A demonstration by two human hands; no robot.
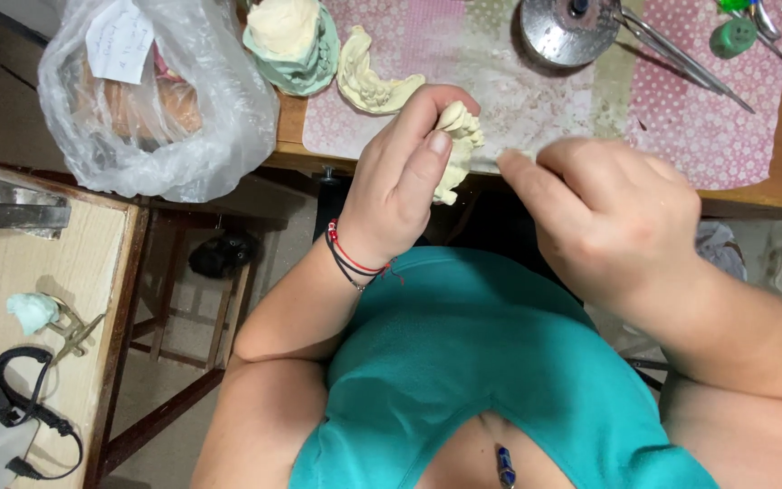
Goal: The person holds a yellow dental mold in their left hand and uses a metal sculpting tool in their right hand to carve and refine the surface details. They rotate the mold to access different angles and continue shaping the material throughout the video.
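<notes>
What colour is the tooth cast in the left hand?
Pale cream, seen in the head view: the tooth cast is pinched by the left hand.

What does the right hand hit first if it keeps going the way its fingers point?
Likely the cream plaster teeth cast held in the left hand. The right hand points left toward it, fingertips just short of it with a thin tool that is too blurred to identify. Depth is unclear.

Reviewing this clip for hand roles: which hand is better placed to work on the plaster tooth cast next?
Probably the right hand: it pinches a thin tool I cannot make out, tip at the plaster tooth cast. The left hand is fully taken up gripping the cast.
</notes>
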